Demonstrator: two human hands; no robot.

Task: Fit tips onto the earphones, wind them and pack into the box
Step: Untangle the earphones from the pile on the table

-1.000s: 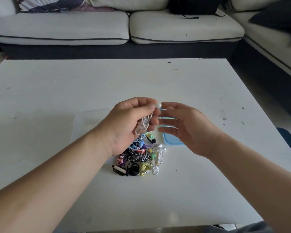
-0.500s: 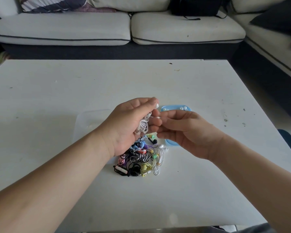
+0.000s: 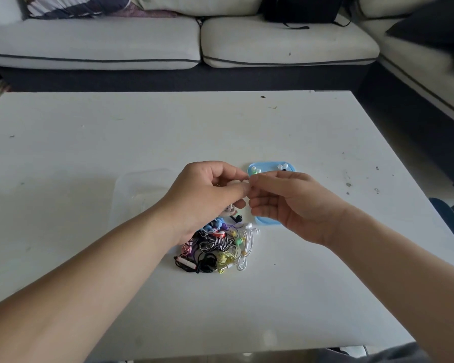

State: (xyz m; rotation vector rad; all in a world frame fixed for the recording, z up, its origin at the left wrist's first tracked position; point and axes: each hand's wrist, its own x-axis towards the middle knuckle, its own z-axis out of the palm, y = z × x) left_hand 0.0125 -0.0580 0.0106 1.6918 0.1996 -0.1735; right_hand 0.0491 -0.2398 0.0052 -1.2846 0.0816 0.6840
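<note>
Hands meet fingertip to fingertip just beyond the pile of earphones [image 3: 215, 247], a tangle of black, striped, pink, blue, green, yellow and white cords lying on the white table [image 3: 116, 132]. The left hand [image 3: 207, 195] hangs over the pile's far left edge. Its grip is curled closed round the white earphones [image 3: 230, 210], whose coiled cord peeps out under the palm. The right hand [image 3: 296, 205] is above the pile's far right side, with thumb and forefinger brought narrow against the left fingertips and the other fingers loosely bent. I cannot tell whether that pinch holds anything, because the spot is hidden by the fingers.

A blue lid [image 3: 270, 163] lies flat beyond the pile to the right, partly under the right hand. Small pale ear tips [image 3: 255, 170] sit along its far edge in two little clusters. A clear box [image 3: 139, 192] stands to the left of the pile and beyond it, beside the left wrist.

Well beyond the pile, past the far edge of the table, a pale sofa [image 3: 116, 40] runs across, and a black bag [image 3: 299, 9] rests on its cushions.
</note>
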